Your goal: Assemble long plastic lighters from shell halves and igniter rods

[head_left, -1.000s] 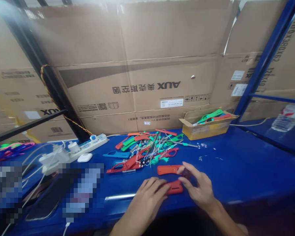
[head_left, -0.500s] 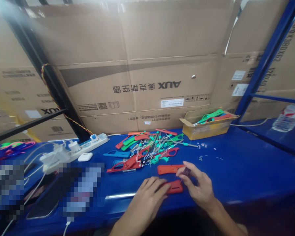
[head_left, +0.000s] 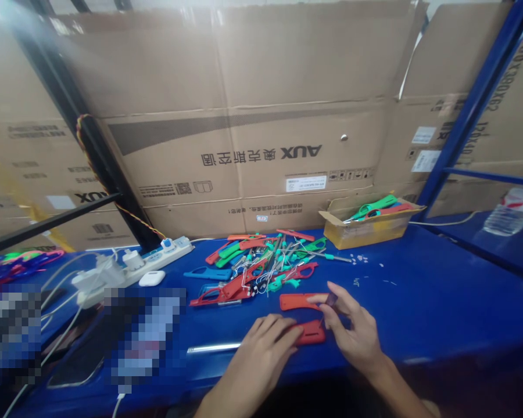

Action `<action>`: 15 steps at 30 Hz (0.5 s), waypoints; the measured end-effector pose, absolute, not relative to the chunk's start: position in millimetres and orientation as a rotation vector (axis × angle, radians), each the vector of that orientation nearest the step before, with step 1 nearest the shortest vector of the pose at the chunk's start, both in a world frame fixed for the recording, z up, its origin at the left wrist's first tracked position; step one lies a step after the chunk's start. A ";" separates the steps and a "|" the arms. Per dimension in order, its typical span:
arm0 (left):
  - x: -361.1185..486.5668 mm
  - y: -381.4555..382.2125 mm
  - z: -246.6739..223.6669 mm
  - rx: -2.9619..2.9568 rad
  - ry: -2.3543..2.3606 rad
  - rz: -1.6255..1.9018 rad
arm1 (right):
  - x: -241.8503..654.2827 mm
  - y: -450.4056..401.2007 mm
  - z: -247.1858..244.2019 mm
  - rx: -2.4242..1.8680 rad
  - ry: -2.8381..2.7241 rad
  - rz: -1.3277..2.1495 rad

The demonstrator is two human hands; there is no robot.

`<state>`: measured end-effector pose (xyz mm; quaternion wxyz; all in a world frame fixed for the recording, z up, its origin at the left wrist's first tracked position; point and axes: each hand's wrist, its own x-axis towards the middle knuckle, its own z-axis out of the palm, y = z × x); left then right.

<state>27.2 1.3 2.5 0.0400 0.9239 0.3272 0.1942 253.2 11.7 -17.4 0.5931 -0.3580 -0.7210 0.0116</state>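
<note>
My left hand (head_left: pixel 265 351) presses a red long-nosed lighter (head_left: pixel 312 332) flat on the blue table, its fingers closed over the handle. The lighter's metal tube (head_left: pixel 213 348) sticks out to the left. Between thumb and fingers, my right hand (head_left: pixel 358 331) pinches a small screwdriver with a dark purple handle (head_left: pixel 332 299). Its thin shaft points down at the lighter's right end; I cannot tell whether the tip touches. Just behind lies an orange-red handle shell (head_left: pixel 293 301), partly covered by my right fingers.
A pile of lighter parts (head_left: pixel 265 261), with coloured shells, tubes and wires, lies behind my hands. A cardboard box (head_left: pixel 366 231) holds lighters at the back right. Left are a power strip (head_left: pixel 178 249), a white earphone case (head_left: pixel 151 278) and phones. Small scraps (head_left: pixel 359 258) lie right of the pile.
My right fingers have shifted slightly around the screwdriver handle. The left hand and the red lighter stay in place; the view has moved a little.
</note>
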 end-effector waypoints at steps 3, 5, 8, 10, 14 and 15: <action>26.6 1.7 2.6 2.839 0.993 0.604 | 253.8 11.6 -15.5 -0.804 -1.681 -0.047; 26.1 2.0 1.7 2.847 0.986 0.613 | 252.9 11.2 -16.5 -0.803 -1.662 -0.063; 25.8 1.9 0.4 2.840 0.991 0.613 | 251.1 10.4 -19.5 -0.813 -1.626 0.007; 26.1 1.8 -0.2 2.836 0.999 0.621 | 250.8 9.9 -21.0 -0.809 -1.618 0.082; 26.7 2.5 -1.2 2.847 0.986 0.639 | 252.8 9.2 -21.3 -0.817 -1.638 0.120; 26.7 2.8 -1.4 2.850 0.980 0.637 | 253.4 9.1 -21.0 -0.821 -1.646 0.104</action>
